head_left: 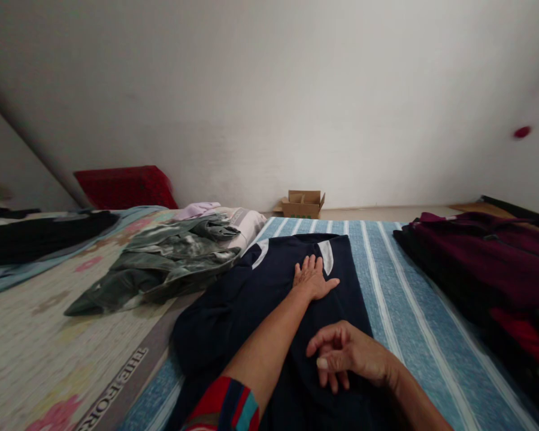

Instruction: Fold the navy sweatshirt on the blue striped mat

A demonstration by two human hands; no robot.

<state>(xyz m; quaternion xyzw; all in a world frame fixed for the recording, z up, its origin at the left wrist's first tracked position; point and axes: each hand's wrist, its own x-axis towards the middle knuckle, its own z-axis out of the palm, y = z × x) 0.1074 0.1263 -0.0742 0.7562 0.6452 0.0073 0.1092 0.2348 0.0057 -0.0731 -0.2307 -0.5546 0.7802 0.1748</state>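
Observation:
A navy long-sleeved top (pixel 269 299) with white patches near its shoulders lies spread on the blue striped bedding, its right side folded in. My left hand (pixel 312 278) rests flat on its upper part beside one white patch, fingers spread. Closer to me, my right hand (pixel 336 356) is over the top's right side with loosely curled fingers and nothing visible in them. Whether it touches the cloth I cannot tell. The lower part of the top is partly hidden by my forearms.
A crumpled grey-green garment (pixel 161 257) lies on the floral sheet (pixel 85 287) at left, with black clothes (pixel 49 233) beyond. Folded maroon and dark clothes (pixel 480 257) are stacked on the striped bedding (pixel 379 251) at right. A cardboard box (pixel 302 206) stands by the wall.

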